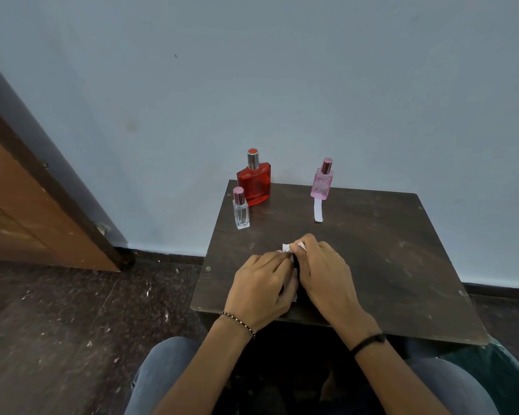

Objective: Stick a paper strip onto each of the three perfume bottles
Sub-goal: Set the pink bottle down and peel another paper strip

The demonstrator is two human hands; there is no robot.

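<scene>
A pale blue painted wall (282,85) fills the upper part of the view, and a dark speckled stone floor (72,310) spreads below it at 8 o'clock. An orange-brown wooden door with a dark frame (27,211) leans into view at 9 o'clock.

A dark brown, scuffed, square wooden tabletop (387,250) stands against the wall, in front of the person's knees in grey jeans (168,369).

The left hand (261,286) and the right hand (327,274) meet over the tabletop's near half, toward 7 o'clock from its middle. The fingers of both are curled and pinch a small white paper piece (286,248) between their tips. How much of it lies hidden under the hands cannot be told. A beaded bracelet (237,323) circles the left wrist and a black band (367,342) the right.

A flat red glass perfume bottle with a silver collar (254,184) stands upright at the tabletop's 11 o'clock corner. A slim pink glass perfume bottle with a rose metal cap (322,182) stands upright at 12 o'clock, well apart from the red one. A small clear glass perfume bottle with a pink cap (241,211) stands just beside the red one, at its 7 o'clock.

A narrow white paper strip (318,210) lies flat on the tabletop at 6 o'clock of the pink bottle, its far end at the bottle's foot.
</scene>
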